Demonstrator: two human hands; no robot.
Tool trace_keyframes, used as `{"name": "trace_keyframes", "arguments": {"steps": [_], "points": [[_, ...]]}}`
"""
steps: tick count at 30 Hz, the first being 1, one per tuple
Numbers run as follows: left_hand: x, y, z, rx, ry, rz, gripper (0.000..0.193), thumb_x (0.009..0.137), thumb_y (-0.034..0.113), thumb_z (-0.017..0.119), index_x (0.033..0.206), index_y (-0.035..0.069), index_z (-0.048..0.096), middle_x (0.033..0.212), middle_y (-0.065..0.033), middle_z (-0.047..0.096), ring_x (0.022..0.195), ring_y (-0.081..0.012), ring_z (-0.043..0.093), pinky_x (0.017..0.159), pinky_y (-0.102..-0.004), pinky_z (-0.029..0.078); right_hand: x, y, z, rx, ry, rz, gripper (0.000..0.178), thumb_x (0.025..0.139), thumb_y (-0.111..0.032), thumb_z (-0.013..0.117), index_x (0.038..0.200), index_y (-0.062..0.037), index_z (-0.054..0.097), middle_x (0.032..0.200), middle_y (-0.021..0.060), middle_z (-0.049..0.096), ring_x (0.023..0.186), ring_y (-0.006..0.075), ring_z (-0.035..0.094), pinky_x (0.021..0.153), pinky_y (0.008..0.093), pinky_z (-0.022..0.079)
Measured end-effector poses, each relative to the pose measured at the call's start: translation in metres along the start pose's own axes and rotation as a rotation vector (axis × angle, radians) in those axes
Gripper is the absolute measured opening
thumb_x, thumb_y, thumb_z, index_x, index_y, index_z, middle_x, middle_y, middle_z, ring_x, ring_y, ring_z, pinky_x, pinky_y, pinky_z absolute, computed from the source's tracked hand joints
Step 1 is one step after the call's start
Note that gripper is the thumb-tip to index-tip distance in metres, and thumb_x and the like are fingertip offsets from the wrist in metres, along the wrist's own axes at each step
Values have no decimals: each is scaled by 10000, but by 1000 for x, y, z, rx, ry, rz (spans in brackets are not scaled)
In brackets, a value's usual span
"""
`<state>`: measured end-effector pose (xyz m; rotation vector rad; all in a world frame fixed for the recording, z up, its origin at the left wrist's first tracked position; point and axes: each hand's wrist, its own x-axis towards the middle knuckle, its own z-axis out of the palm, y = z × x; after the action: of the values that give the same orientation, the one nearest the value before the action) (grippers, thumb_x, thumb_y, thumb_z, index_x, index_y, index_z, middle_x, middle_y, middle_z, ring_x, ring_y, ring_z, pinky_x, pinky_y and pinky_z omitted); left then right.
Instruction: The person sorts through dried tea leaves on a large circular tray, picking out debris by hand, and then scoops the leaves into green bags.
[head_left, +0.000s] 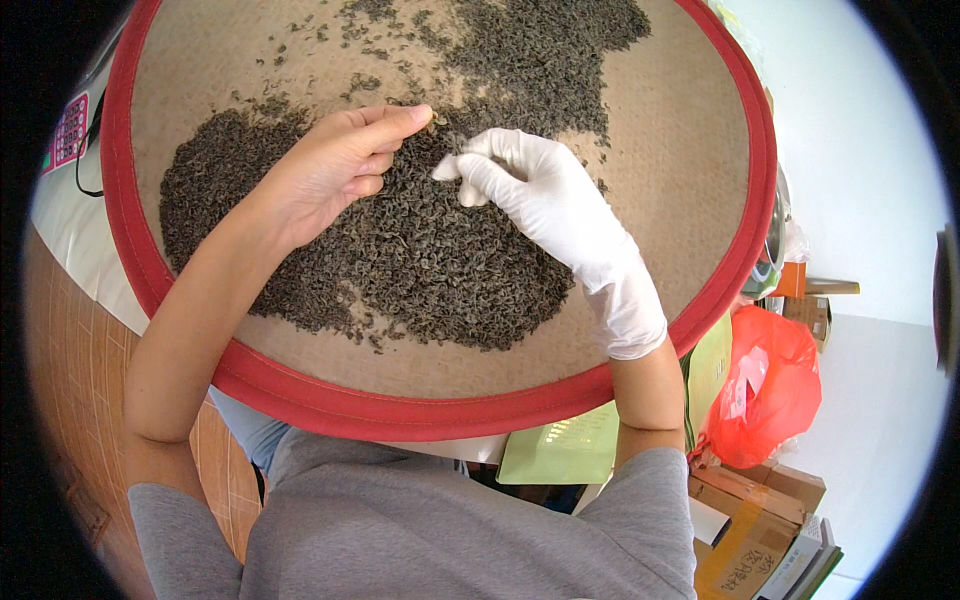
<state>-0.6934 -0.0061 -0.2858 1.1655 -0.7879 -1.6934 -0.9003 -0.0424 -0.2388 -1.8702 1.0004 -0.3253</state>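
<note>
Dark dried leaves [460,270] spread from left to near centre, plus a far patch, on the red-rimmed tray [680,220]. I see left hand [335,165] pinched on a pale bit [437,119]; gloved right hand [540,190] loosely curled, can't tell if holding.

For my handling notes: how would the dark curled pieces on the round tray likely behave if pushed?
The dark curled pieces probably shift and scatter easily, since some already lie strewn apart. Each is likely light, being so small. They may be brittle, as their shrivelled look suggests dryness.
</note>
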Motion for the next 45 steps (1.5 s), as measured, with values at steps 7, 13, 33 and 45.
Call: {"name": "trace_keyframes", "arguments": {"steps": [7,13,33,45], "points": [[-5,2,-4,-153,73,44,379,1025,336,512,1161,-12,575,685,98,339,547,2,284,443,-155,246,-13,10,-45,-494,281,2,262,924,-253,586,977,-20,692,880,193,688,824,347,672,765,391,519],[1,6,-12,-462,107,41,235,1030,225,500,1138,23,551,713,72,351,548,-9,307,421,-166,244,-17,80,-98,-661,278,378,439,937,-370,542,1106,19,657,1026,226,684,938,362,662,852,397,501],[1,4,-19,-492,124,63,241,1029,169,463,1189,-3,512,759,51,392,572,-22,318,448,-171,275,-23,24,-60,51,214,225,360,991,-325,483,1172,-50,627,979,120,677,822,216,665,701,308,528],[2,7,-16,-505,143,56,217,1030,171,481,1172,13,523,742,51,372,571,-27,320,423,-172,252,-15,34,-36,-208,-38,234,364,987,-291,491,1182,-7,607,995,145,671,866,263,655,759,347,536]]}}
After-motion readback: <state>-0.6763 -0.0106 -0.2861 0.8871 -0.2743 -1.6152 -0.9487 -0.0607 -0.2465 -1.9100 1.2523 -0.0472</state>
